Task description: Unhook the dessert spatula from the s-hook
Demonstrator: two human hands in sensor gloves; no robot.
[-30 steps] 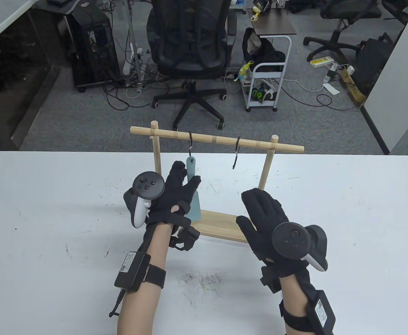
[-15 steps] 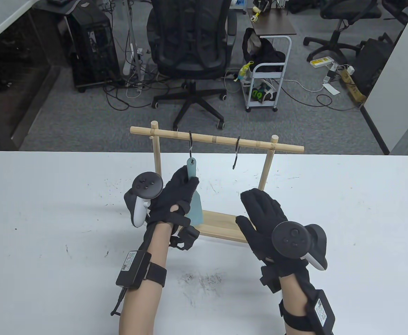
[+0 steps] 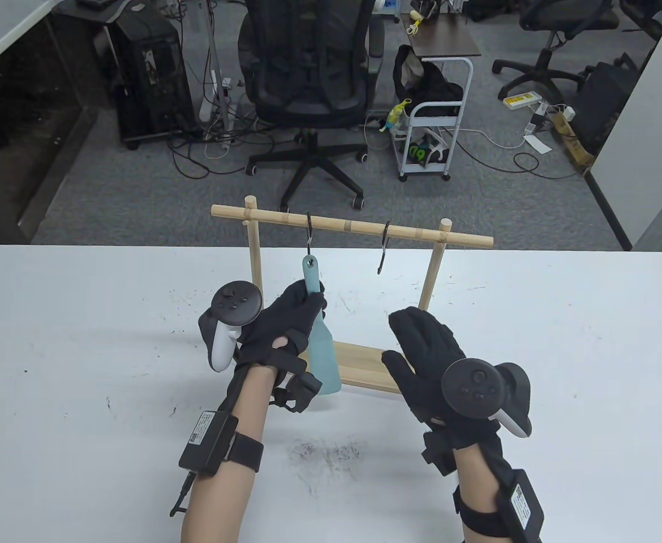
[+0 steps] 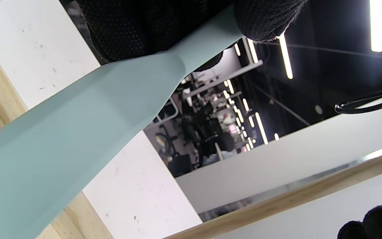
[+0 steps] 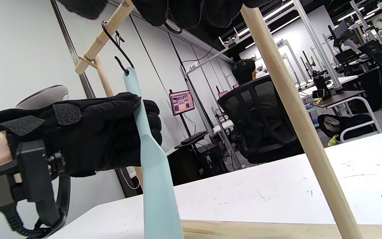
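A teal dessert spatula hangs by its handle end from the left black s-hook on the bamboo rail. My left hand grips the spatula's handle just above the blade. The blade tilts toward me, over the front edge of the rack's base. The right wrist view shows the hand wrapped around the spatula, its top at the s-hook. The left wrist view shows the blade close up. My right hand rests open and flat on the wooden base, holding nothing.
A second s-hook hangs bare on the rail, right of the first. Two bamboo posts carry the rail. The white table is scuffed. Office chairs and a cart stand on the floor beyond.
My left hand has closed around the spatula's handle and drawn back toward me, swinging the blade out over the base's front edge. The right hand has not moved.
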